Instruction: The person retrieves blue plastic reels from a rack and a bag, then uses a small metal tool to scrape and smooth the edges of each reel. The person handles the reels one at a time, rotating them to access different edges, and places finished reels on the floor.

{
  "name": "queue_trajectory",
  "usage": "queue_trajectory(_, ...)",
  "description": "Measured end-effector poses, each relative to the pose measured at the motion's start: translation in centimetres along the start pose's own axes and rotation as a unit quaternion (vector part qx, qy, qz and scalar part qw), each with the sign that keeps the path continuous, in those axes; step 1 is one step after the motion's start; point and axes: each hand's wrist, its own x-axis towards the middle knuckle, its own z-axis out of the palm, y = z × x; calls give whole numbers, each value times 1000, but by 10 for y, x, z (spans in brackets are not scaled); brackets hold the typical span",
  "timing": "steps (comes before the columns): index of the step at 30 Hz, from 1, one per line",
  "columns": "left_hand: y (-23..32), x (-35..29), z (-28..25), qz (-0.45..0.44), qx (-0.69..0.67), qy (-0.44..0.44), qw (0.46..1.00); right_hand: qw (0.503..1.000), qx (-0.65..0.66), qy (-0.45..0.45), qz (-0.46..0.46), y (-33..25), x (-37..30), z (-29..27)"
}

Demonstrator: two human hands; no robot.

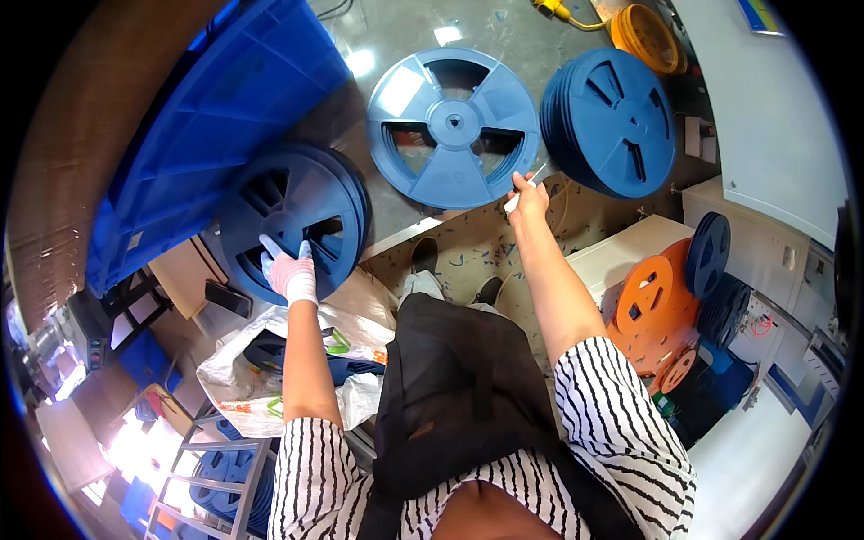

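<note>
My left hand (291,270), in a pink and white glove, rests on the front of a dark blue plastic reel (256,202) at the left. Its fingers are spread near the reel's cut-outs, with other reels stacked beneath. My right hand (531,196) is bare and closed round a small white-handled tool (513,203) with a thin pointed tip, whose exact kind I cannot make out. That hand is beside the lower right rim of a lighter blue reel (454,166), which lies on the middle stack.
A third stack of blue reels (621,121) stands on the grey table (382,220) at the right. A large blue crate (216,117) leans at the left. Below are a white sack (229,378) and a phone (228,298). Orange reels (641,292) sit at the lower right, and an orange roll (643,36) behind.
</note>
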Motion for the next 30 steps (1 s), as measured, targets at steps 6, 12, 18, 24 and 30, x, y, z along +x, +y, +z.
queue_trajectory(6, 47, -70, -35, 333, -261, 58, 904, 985, 19, -139, -95, -79, -103, -26)
queue_trajectory(12, 157, -163, -154, 208, -636, -336, 663, 957, -114, -166, -208, -162, -271, -70)
queue_trajectory(18, 143, -216, -209, 286, -763, -316, 486, 789, -170, -485, -337, -207, -373, -139)
queue_trajectory(24, 89, -253, -246, 293, -719, -453, 438, 776, -356, -426, -301, -238, -381, -143)
queue_trajectory(30, 68, -287, -273, 329, -715, -377, 489, 574, -539, -407, -463, -251, -397, -125)
